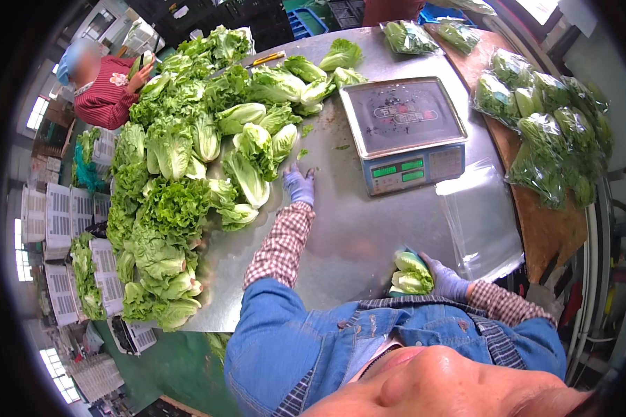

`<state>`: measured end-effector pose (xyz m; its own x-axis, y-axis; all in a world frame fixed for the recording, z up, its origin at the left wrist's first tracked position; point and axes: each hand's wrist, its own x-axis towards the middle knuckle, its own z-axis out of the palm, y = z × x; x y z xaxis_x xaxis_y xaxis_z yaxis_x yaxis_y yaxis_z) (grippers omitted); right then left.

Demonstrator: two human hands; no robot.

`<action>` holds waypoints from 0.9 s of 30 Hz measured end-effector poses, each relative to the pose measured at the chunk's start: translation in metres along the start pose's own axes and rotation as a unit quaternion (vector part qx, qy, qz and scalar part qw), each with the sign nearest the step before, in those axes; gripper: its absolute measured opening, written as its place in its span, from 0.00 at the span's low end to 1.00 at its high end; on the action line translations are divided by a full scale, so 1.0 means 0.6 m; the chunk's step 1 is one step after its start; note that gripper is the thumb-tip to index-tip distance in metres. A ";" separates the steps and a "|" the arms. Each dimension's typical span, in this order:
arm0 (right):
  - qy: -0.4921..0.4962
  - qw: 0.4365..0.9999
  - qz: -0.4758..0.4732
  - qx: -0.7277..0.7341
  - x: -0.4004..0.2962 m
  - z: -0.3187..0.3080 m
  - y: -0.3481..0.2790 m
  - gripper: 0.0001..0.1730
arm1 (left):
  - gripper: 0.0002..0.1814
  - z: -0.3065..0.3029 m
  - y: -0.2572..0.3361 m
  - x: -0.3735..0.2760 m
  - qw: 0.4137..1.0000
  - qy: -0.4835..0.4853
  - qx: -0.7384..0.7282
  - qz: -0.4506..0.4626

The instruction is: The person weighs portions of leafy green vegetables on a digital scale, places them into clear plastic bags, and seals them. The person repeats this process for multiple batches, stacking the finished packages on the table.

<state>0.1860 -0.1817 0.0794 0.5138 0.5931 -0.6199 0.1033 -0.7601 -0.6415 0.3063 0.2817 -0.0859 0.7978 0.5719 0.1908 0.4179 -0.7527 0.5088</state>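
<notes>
My left hand (299, 185), in a thin purple glove, reaches over the metal tabletop (339, 229). Its thumb stands apart from the fingers, and it shows nothing in its grasp. Just beyond the fingertips lie pale-ribbed romaine-type lettuce heads (252, 177), part of a large leafy heap (169, 148). Close to my body, my right hand (447, 279), also gloved, grips a small lettuce head (413, 273) from its right side; the fingers are partly hidden. A blue digital weighing scale (414, 169) with lit green displays stands between the heap and the bagged lettuce (545, 125).
Clear plastic bags (477, 213) lie flat right of the scale. Bagged lettuce rests on a brown board (545, 229) at the right edge. A yellow utility knife (266, 59) lies at the back. Across the heap, a person (101, 88) holds lettuce. White crates (60, 219) stand left.
</notes>
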 end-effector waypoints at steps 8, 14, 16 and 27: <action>0.038 0.995 -0.044 0.077 0.020 0.034 0.056 0.66 | 0.45 0.079 0.111 0.170 0.997 0.016 -0.032 0.064; 0.039 0.998 -0.037 0.044 0.006 0.006 0.021 0.66 | 0.16 0.085 0.120 0.089 0.968 -0.112 -0.070 0.213; 0.041 0.995 -0.047 0.083 0.011 0.011 0.032 0.68 | 0.04 0.077 0.111 -0.059 0.949 -0.188 -0.115 0.227; -0.275 0.945 -0.021 0.173 -0.030 -0.126 0.096 0.69 | 0.14 -0.240 -0.128 -0.627 0.756 -0.651 -0.060 0.039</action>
<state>0.2473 -0.2562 0.0875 -0.0158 0.7422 -0.6700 -0.2199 -0.6563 -0.7218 -0.0887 0.1711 -0.0760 0.6024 -0.3358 -0.7241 0.3681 -0.6881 0.6253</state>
